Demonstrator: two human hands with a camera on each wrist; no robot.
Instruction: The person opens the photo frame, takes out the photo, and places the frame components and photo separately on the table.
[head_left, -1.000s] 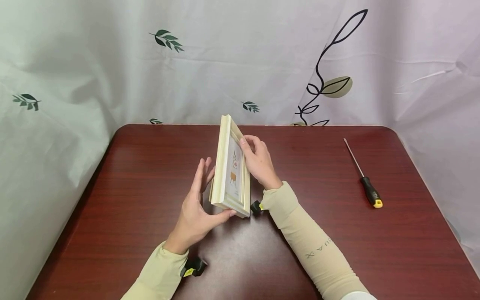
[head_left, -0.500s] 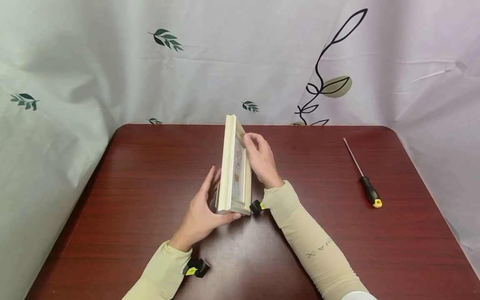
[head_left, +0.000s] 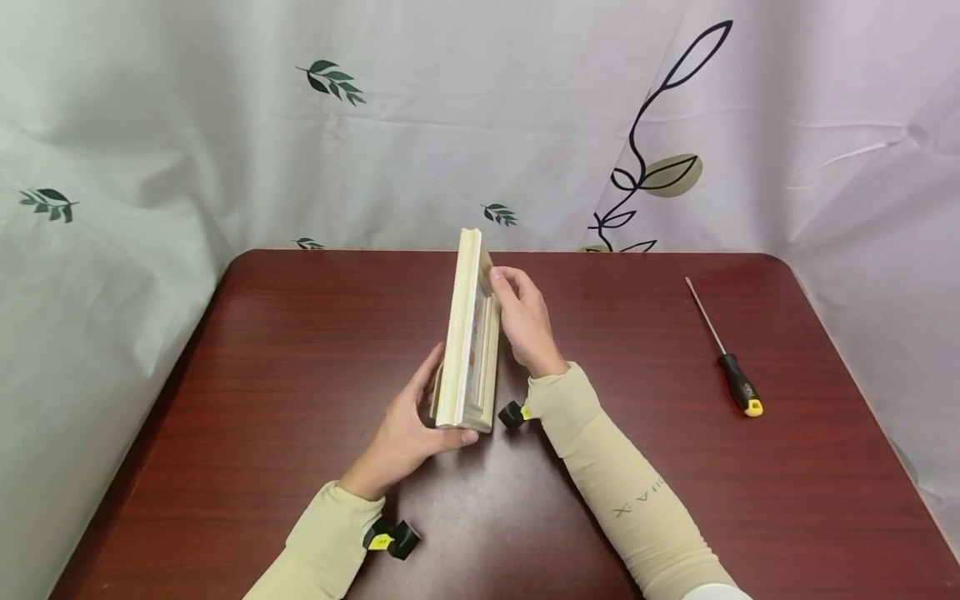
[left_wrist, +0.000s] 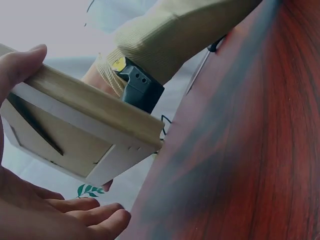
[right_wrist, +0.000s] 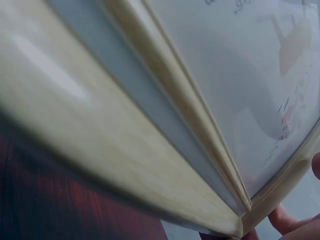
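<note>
A pale, cream-coloured picture frame (head_left: pixel 459 342) is held up over the middle of the dark red-brown counter (head_left: pixel 315 350), tipped nearly edge-on to the person, its glazed front turned toward their right. The left hand (head_left: pixel 401 429) is spread wide around its near lower corner, thumb laid along the bottom edge and the other fingers reaching behind, so the frame sits in the fork between them. The right hand (head_left: pixel 525 325) pinches the far part of the opposite side, thumb on the front; its other fingers are partly hidden. From the left wrist I can see the brown back panel (left_wrist: pixel 80 140), with a thin dark strip (left_wrist: pixel 37 123) slanting over it. Beige sleeves (head_left: pixel 622 475) cover both forearms, and a small black device (head_left: pixel 403 540) sits at each wrist. Well off to the right, a screwdriver (head_left: pixel 740 385) lies on the counter, its black-and-yellow handle nearer the person. Pale cloth (head_left: pixel 450 125) printed with leaves hangs behind.
</note>
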